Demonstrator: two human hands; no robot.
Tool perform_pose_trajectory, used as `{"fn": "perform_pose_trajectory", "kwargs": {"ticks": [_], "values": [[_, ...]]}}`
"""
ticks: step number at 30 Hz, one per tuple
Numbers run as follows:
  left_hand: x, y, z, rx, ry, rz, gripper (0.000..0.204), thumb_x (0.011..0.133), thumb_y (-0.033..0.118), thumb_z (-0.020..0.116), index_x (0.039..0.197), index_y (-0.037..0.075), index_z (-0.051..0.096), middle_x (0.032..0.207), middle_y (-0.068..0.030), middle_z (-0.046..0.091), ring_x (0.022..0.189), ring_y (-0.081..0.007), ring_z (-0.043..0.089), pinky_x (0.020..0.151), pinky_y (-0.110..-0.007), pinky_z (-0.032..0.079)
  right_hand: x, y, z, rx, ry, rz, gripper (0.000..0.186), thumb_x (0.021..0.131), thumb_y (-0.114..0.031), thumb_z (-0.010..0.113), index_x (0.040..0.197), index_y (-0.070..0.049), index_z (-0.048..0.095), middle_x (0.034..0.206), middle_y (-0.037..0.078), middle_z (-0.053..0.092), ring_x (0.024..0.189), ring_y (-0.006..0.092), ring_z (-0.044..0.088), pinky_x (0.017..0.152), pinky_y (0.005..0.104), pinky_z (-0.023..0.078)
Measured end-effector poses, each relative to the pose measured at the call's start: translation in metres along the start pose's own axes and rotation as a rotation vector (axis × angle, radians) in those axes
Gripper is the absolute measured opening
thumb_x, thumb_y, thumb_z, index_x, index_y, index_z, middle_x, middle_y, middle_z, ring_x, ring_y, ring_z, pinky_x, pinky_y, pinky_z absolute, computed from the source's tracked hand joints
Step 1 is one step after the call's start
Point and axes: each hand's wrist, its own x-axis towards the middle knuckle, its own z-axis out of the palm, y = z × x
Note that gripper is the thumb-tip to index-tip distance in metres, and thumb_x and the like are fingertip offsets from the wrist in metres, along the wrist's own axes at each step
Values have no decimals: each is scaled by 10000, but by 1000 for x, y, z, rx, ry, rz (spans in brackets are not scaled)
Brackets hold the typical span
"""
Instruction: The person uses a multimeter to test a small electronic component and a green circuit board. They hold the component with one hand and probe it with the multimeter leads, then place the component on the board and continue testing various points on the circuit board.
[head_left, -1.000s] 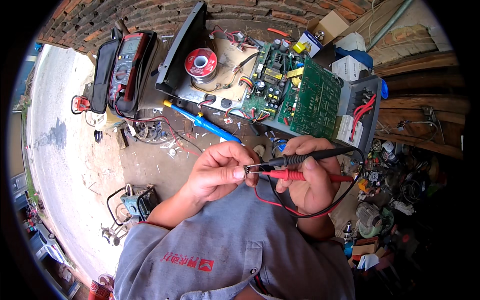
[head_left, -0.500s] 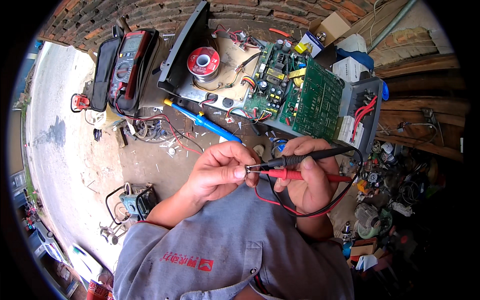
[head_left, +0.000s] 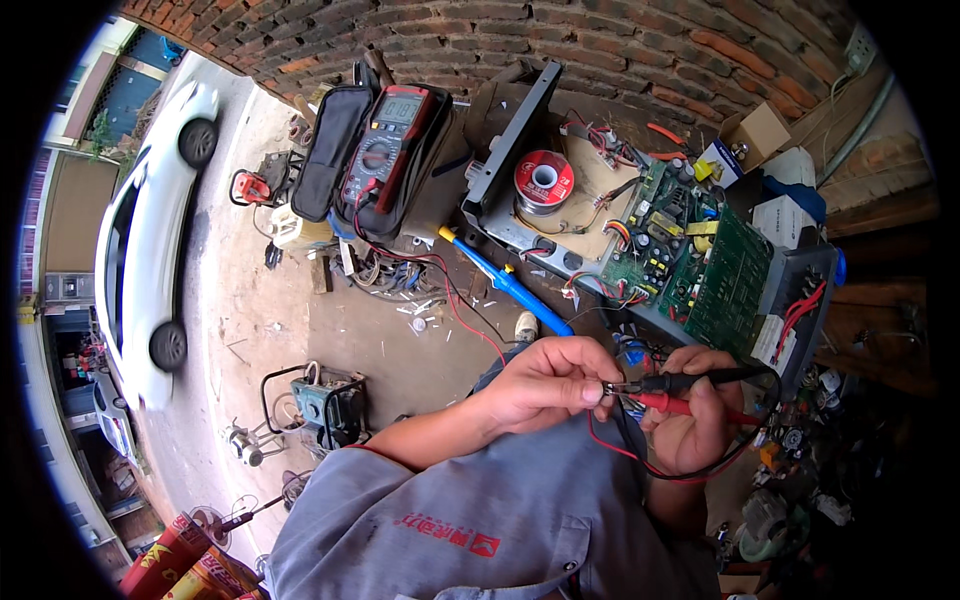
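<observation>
Between thumb and fingers of my left hand (head_left: 553, 386) is a small dark part with metal legs, mostly hidden by the fingertips. My right hand (head_left: 695, 425) grips two multimeter probes side by side, a black probe (head_left: 690, 381) and a red probe (head_left: 664, 403). Their metal tips meet the small part at my left fingertips. The leads loop below the right hand and run to a red and grey multimeter (head_left: 377, 153), its screen lit, in an open black case (head_left: 325, 165). Beyond my hands lies a blue solder sucker (head_left: 515, 288) with a yellow end.
An opened metal chassis (head_left: 520, 135) with green circuit boards (head_left: 728, 285) stands ahead, a solder spool (head_left: 543, 182) on it. Behind rises a brick wall (head_left: 480, 45). A generator-like machine (head_left: 318, 405) sits on the ground at left; a white car (head_left: 155, 245) is on the road.
The view has swung left, so bench things and hands appear farther right. A white car has come into view on the road. Both hands keep the probes at the small part.
</observation>
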Motion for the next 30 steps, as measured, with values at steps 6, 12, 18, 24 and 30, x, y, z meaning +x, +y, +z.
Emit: {"fn": "perform_pose_trajectory", "kwargs": {"ticks": [6, 12, 18, 24, 30], "values": [[-2, 0, -4, -16, -7, 0, 198, 855, 26, 571, 1046, -23, 575, 913, -103, 610, 839, -174, 604, 757, -283, 485, 0, -1, 2, -8, 5, 21, 209, 840, -109, 461, 980, 46, 446, 899, 214, 509, 512, 190, 530, 436, 295, 493], [-4, 2, -4, -30, 27, 40, 183, 866, 21, 546, 1043, -22, 562, 906, -114, 605, 821, -183, 603, 748, -301, 487, 2, 2, 0, 53, -35, 0, 224, 852, -106, 478, 1021, 39, 450, 956, 220, 513, 550, 193, 563, 486, 307, 513], [-2, 2, -1, -17, 36, 55, 150, 876, 41, 544, 1014, -16, 556, 889, -106, 593, 808, -188, 597, 739, -308, 489, 1, 0, -4, 52, -52, 22, 222, 851, -114, 496, 1006, 43, 468, 973, 217, 520, 568, 203, 584, 473, 293, 526], [-3, 3, 0, -7, 38, 53, 150, 871, 44, 551, 1009, -16, 554, 882, -105, 590, 803, -189, 592, 731, -312, 486, 0, 2, -1, 35, -59, 8, 222, 848, -108, 508, 1010, 38, 467, 971, 219, 520, 562, 206, 583, 474, 298, 526], [-4, 3, 1, 1, 29, 55, 150, 867, 41, 553, 1005, -19, 552, 877, -106, 587, 795, -188, 590, 727, -311, 483, -1, 5, -1, 36, -74, -7, 209, 858, -104, 497, 1002, 44, 462, 969, 222, 518, 551, 203, 587, 493, 295, 528]]}}
